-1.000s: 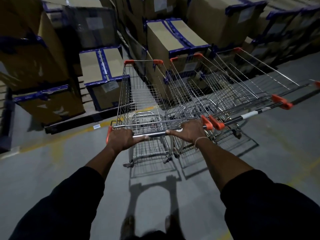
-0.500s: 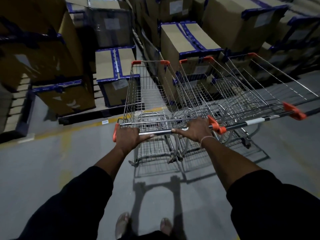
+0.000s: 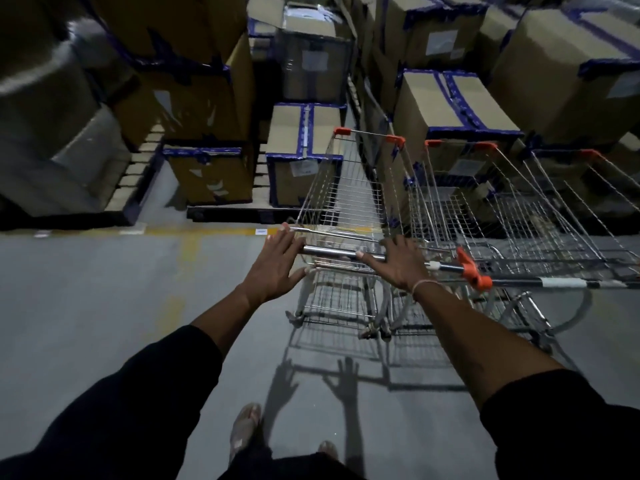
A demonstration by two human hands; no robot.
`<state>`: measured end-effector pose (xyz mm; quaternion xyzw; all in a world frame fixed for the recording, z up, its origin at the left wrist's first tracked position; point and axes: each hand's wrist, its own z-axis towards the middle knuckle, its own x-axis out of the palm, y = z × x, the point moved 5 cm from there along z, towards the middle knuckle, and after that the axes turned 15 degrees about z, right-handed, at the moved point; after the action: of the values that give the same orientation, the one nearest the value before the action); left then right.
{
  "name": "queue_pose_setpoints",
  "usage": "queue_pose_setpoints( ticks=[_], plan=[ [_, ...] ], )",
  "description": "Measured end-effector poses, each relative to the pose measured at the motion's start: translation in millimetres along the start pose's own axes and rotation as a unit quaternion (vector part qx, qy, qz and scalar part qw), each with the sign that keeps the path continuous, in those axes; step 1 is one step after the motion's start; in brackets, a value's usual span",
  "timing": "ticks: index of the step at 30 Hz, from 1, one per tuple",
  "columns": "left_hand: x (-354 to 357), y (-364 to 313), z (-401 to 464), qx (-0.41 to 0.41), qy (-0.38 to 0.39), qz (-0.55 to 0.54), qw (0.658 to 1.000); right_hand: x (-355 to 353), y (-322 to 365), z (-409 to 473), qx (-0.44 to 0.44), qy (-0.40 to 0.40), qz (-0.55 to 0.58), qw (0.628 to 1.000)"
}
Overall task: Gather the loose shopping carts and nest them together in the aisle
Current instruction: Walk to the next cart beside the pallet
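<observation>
The person's left hand (image 3: 277,263) lies flat with fingers spread at the left end of the chrome handle bar (image 3: 329,251) of the near shopping cart (image 3: 341,209); the right hand (image 3: 401,263) lies likewise, fingers extended, over the bar's right part; neither hand clasps the bar, both look released and at most touch it with straight fingers, and whether the palms press on it cannot be told. The near cart stands on the grey floor (image 3: 104,299) of the aisle, its nose pointing toward the stacked cardboard boxes (image 3: 304,150) on pallets; just beside it on the right stand further carts (image 3: 519,209), their baskets angled off to the right and seemingly overlapping one another, with an orange handle cap (image 3: 472,270) close to the right wrist.

The near cart appears side by side with the row rather than slid into it; nesting would likely call for taking the bar firmly again with both hands, drawing the cart back clear of the row, swinging it in line behind the rearmost cart, then pushing straight so the basket lifts the rear flap; a skewed push could jam the wire sides or roll the row toward the boxes.
</observation>
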<state>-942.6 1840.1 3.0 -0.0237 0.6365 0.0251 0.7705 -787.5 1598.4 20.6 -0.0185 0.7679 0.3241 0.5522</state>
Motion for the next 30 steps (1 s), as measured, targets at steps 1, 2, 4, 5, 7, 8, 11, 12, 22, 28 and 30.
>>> queue_pose_setpoints(
  ticks=[1, 2, 4, 5, 7, 8, 11, 12, 22, 28, 30],
  plan=[
    [0.3, 9.3, -11.3, -0.023, 0.023, -0.005, 0.999, 4.2, 14.5, 0.4, -0.021, -0.002, 0.009, 1.000],
    [2.0, 19.8, -23.1, -0.045, 0.045, -0.009, 0.998, 9.1, 28.3, 2.1, -0.039, -0.004, 0.019, 0.999],
    [4.9, 42.8, -48.5, -0.091, 0.079, -0.015, 0.993, 20.8, 57.1, 6.3, -0.073, -0.004, 0.039, 0.997],
    [4.1, 54.6, -61.8, -0.115, 0.088, -0.018, 0.989, 28.3, 71.2, 9.6, -0.088, 0.002, 0.046, 0.995],
    [-0.8, 77.9, -89.3, -0.161, 0.095, -0.026, 0.982, 44.8, 101.9, 15.6, -0.119, 0.024, 0.056, 0.991],
    [-4.0, 89.3, -103.6, -0.183, 0.091, -0.029, 0.978, 51.7, 120.2, 16.3, -0.135, 0.037, 0.065, 0.988],
    [-14.3, 124.0, -148.9, -0.241, 0.079, -0.036, 0.967, 72.6, 176.6, 16.7, -0.190, 0.060, 0.086, 0.976],
    [-18.5, 136.3, -164.7, -0.259, 0.074, -0.040, 0.962, 80.5, 196.2, 16.7, -0.210, 0.064, 0.084, 0.972],
    [-74.4, 275.3, -347.5, -0.420, 0.053, -0.020, 0.906, 199.7, 394.0, 3.8, -0.334, 0.160, 0.101, 0.924],
    [-101.9, 358.4, -478.9, -0.511, 0.039, -0.011, 0.859, 291.1, 521.0, -24.0, -0.385, 0.222, 0.088, 0.891],
    [-109.0, 376.8, -522.7, -0.539, 0.035, -0.010, 0.841, 316.6, 563.1, -37.7, -0.401, 0.243, 0.080, 0.880]
  ],
)
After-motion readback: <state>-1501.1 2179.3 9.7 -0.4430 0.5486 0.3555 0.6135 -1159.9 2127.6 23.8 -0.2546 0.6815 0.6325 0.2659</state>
